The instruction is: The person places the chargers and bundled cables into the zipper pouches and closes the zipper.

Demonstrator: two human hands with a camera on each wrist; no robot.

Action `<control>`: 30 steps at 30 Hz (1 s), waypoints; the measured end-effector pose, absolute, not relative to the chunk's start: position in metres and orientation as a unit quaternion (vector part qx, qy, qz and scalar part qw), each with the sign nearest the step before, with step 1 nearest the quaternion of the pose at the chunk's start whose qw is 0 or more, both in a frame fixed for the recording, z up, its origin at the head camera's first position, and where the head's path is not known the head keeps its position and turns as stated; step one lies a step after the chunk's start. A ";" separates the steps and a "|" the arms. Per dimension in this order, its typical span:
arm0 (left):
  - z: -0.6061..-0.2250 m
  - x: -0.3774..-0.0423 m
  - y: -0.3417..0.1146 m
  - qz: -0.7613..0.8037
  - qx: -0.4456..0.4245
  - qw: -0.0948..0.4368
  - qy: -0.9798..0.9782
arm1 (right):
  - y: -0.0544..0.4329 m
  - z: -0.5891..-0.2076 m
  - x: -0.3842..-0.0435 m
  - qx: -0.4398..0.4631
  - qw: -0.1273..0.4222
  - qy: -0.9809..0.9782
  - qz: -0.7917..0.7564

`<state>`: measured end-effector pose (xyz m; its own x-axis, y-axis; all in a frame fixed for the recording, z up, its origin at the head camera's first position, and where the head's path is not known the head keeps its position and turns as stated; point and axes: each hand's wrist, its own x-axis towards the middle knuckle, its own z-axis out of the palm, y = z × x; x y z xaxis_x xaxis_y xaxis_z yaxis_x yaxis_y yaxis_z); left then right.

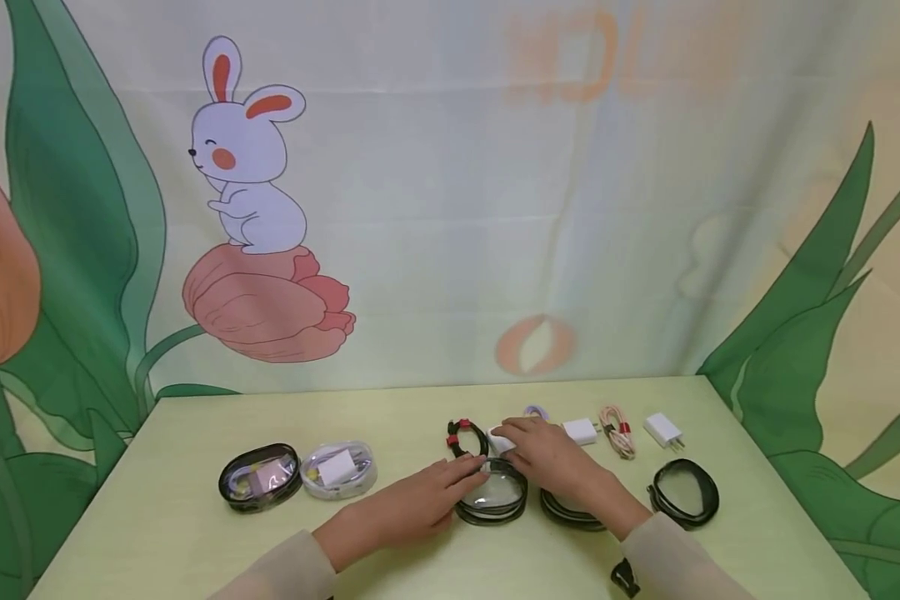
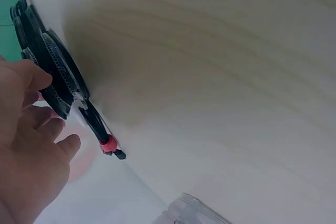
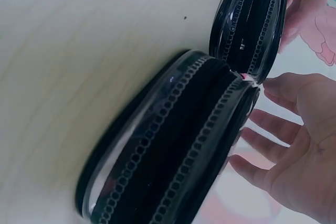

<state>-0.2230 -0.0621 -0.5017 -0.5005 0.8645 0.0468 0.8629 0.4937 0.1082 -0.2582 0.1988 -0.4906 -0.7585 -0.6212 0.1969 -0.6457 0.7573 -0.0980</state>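
My left hand (image 1: 427, 500) stretches over the left edge of a clear, round zip case (image 1: 498, 492) with black trim; its fingers look nearly straight. In the left wrist view, thumb and fingers lie beside this case (image 2: 58, 72). My right hand (image 1: 551, 458) reaches above a second black-trimmed case (image 1: 570, 512), with fingertips over a white charger plug (image 1: 501, 440). Its fingers are spread in the right wrist view, beyond the case (image 3: 163, 145), which hides contact with the plug. A black cable with red ties (image 1: 465, 437) lies behind the first case.
At left stand a filled black-trimmed case (image 1: 288, 475) and a filled clear case (image 1: 363, 475). Behind my right hand lie a purple cable (image 1: 536, 412), a white plug (image 1: 581, 431), a pink cable (image 1: 615, 429) and another plug (image 1: 663, 431). A third black-trimmed case (image 1: 708, 492) sits at right.
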 end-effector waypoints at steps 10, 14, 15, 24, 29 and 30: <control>-0.503 -0.222 -0.062 0.023 0.515 -0.037 0.856 | 0.199 -0.493 -0.262 0.348 0.075 -0.930 0.091; -0.499 -0.218 -0.061 -0.026 0.500 -0.080 0.862 | 0.198 -0.492 -0.262 0.343 0.063 -0.932 0.097; -0.498 -0.217 -0.061 -0.033 0.493 -0.086 0.865 | 0.198 -0.492 -0.262 0.342 0.061 -0.932 0.099; -0.499 -0.211 -0.058 -0.029 0.453 -0.081 0.887 | 0.199 -0.491 -0.260 0.334 0.048 -0.935 0.109; -0.500 -0.212 -0.060 -0.007 0.485 -0.078 0.871 | 0.199 -0.491 -0.260 0.325 0.041 -0.937 0.118; -0.500 -0.213 -0.061 -0.005 0.494 -0.078 0.866 | 0.200 -0.491 -0.260 0.322 0.039 -0.938 0.121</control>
<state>-0.2128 -0.0606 -0.5004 -0.4998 0.8562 0.1305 0.8546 0.5121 -0.0865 -0.2599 0.1996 -0.4908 -0.7892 -0.5951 0.1519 -0.6141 0.7631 -0.2012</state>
